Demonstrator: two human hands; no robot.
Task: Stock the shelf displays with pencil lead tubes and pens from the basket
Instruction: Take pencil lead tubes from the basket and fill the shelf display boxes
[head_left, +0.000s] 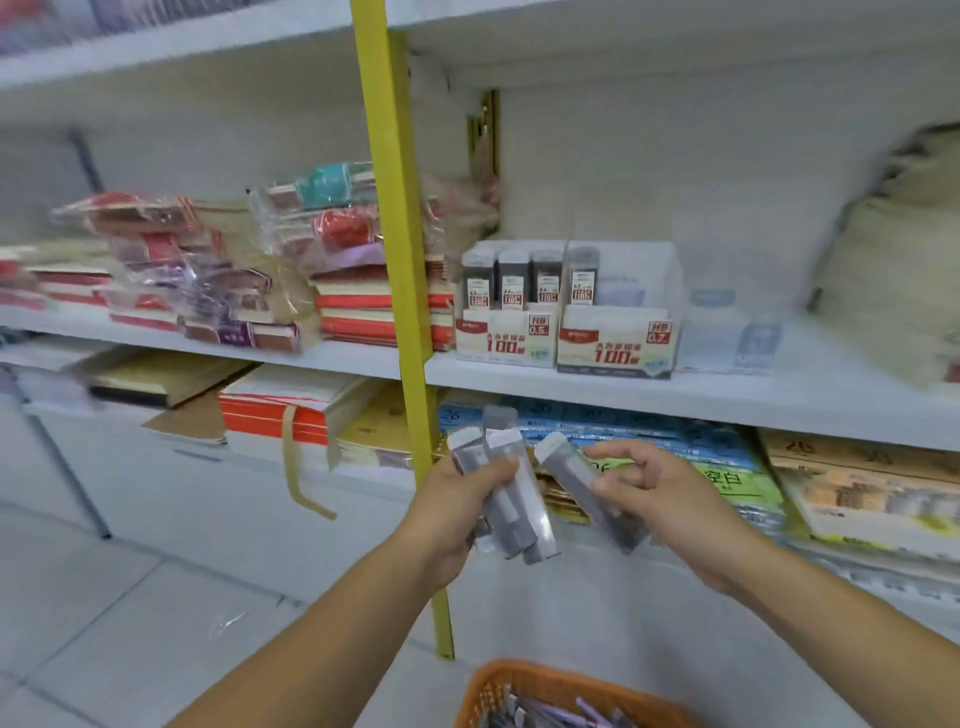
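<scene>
Yellow post (395, 234): upright, running from the top of the view down to the floor between two bays of white shelving.
Left hand (457, 514): just right of the post's lower part. Its fingers are curled round a bunch of lead tubes (506, 483) with the thumb across their front. The white caps point up.
Right hand (670, 499): further right of the post, thumb and fingertips pinching a single lead tube (582, 483). The tube tilts, its white cap up and towards the bunch, just beside it.
Shelf board (727, 395): white, reaching right from the post, above both hands.
Box marked 0.5 (501, 338): on that board, just right of the post, with three standing tubes (511, 278) in a row behind its front card.
Box marked 0.7 (613, 345): side by side with it, on the side away from the post. One lone tube (583, 278) stands at the end nearer the post.
Clear box (727, 332): further from the post on the same board, too blurred to tell its contents.
Basket (524, 680): orange, at the bottom edge, right of the post's foot and below both hands. It holds blurred pale and purple items.
Notebooks (363, 312): stacked left of the post, some in clear wrap.
Blue packs (649, 431): right of the post, under the board, behind the hands.
</scene>
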